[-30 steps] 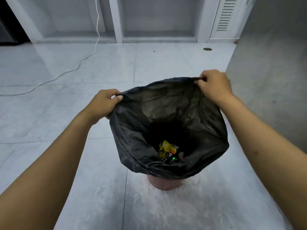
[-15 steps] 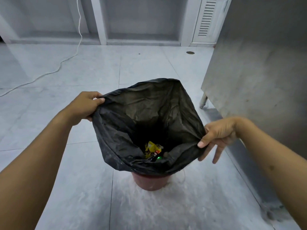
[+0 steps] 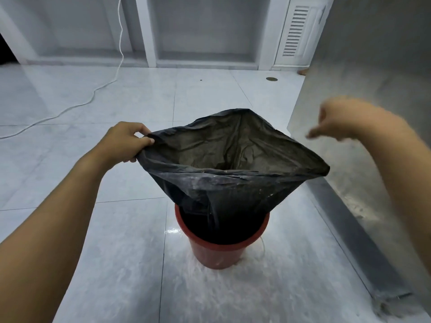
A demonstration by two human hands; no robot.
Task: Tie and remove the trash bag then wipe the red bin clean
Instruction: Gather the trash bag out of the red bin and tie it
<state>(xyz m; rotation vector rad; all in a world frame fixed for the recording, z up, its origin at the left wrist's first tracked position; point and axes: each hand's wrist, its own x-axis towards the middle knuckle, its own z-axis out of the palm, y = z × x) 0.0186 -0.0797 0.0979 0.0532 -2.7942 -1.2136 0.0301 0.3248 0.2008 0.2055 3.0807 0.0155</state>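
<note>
A black trash bag (image 3: 233, 173) stands up out of the red bin (image 3: 217, 250) on the tiled floor, its mouth spread wide. My left hand (image 3: 126, 143) grips the bag's left edge, fingers curled round the plastic. My right hand (image 3: 335, 122) is in the air up and to the right of the bag, blurred by motion and apart from the plastic, with nothing in it. The bag's right corner (image 3: 323, 170) hangs free. The rubbish inside is hidden by the bag's near wall.
A grey metal cabinet side (image 3: 373, 89) rises close on the right of the bin. A white cable (image 3: 93, 96) trails over the floor at the far left. White wall recesses and a louvred door (image 3: 296, 31) stand at the back.
My right hand has let go of the bag's right edge and risen away from it. The bag's top is pulled higher, and more of the red bin's rim shows.
</note>
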